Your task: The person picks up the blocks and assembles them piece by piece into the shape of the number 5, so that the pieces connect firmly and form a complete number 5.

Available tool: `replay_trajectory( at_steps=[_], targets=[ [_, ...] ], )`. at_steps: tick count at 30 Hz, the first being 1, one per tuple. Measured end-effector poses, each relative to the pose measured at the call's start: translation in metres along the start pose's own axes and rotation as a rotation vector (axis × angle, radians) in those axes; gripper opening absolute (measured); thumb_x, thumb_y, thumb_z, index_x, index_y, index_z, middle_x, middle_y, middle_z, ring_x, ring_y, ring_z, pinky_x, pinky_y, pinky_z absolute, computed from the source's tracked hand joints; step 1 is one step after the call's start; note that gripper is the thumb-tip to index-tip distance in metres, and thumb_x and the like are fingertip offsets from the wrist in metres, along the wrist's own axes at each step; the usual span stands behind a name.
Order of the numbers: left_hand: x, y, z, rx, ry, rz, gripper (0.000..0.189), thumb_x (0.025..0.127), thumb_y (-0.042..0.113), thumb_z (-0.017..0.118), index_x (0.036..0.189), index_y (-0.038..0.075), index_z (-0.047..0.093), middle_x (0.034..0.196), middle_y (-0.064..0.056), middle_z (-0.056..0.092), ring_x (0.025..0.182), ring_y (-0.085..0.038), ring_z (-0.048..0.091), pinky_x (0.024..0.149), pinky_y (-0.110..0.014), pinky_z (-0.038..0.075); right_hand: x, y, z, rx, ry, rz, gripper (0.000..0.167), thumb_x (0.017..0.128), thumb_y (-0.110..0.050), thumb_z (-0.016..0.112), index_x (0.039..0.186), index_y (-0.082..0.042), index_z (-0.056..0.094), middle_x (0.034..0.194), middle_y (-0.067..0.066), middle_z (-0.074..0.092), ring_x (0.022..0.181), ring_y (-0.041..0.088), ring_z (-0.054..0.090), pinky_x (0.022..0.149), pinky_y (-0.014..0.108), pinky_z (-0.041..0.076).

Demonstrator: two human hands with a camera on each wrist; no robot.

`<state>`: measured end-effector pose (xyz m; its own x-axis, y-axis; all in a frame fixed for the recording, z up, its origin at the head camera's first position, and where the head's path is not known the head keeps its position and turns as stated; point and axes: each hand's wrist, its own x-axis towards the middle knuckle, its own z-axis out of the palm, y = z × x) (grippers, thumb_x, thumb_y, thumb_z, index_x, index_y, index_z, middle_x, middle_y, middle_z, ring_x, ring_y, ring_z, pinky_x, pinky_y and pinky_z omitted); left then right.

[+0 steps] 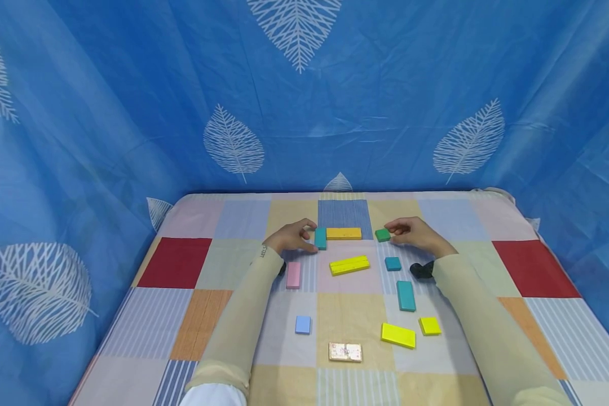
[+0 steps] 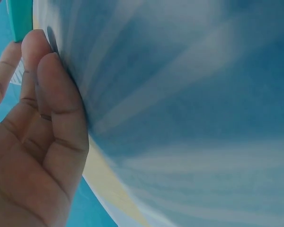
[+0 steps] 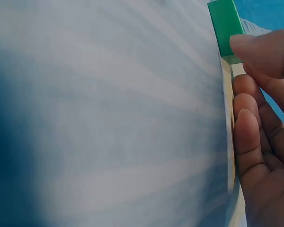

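Observation:
My left hand is at the far left of the block group, index finger and thumb at the two ends of an upright-lying teal block. That block's end also shows in the left wrist view beside a fingertip. Its long side lies against an orange block. On the right, my right hand pinches a small green block between thumb and finger. In the right wrist view the thumb presses on the green block, while the other fingers curl below it near the cloth.
Between the hands lies a yellow bar. A pink block is near the left wrist; small teal and longer teal blocks lie right. Nearer are blue, patterned and yellow blocks on the patchwork cloth.

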<state>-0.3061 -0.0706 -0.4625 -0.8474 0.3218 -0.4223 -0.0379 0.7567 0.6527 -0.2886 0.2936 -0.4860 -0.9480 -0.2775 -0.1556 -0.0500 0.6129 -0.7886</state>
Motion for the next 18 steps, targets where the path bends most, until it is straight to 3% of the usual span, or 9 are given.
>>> replay_trajectory(
  at_steps=[8, 18],
  targets=[
    [0.0029, -0.0019, 0.0009, 0.011, -0.003, -0.014, 0.067, 0.095, 0.022, 0.086, 0.155, 0.021, 0.054, 0.123, -0.008, 0.062, 0.117, -0.028, 0.054, 0.103, -0.042, 0.047, 0.0, -0.0029, 0.0014, -0.015, 0.017, -0.022, 0.038, 0.099, -0.002, 0.075, 0.133, 0.012, 0.067, 0.112, 0.02, 0.069, 0.097, 0.027, 0.055, 0.079, 0.021, 0.048],
    [0.003, -0.0018, -0.0001, -0.003, -0.007, -0.007, 0.067, 0.095, 0.021, 0.086, 0.155, 0.02, 0.055, 0.12, -0.007, 0.061, 0.116, -0.028, 0.053, 0.101, -0.041, 0.045, 0.0052, -0.0076, 0.0042, -0.081, 0.029, -0.007, 0.035, 0.097, -0.003, 0.079, 0.128, 0.009, 0.071, 0.117, 0.023, 0.071, 0.098, 0.029, 0.057, 0.087, 0.031, 0.05]
  ],
)
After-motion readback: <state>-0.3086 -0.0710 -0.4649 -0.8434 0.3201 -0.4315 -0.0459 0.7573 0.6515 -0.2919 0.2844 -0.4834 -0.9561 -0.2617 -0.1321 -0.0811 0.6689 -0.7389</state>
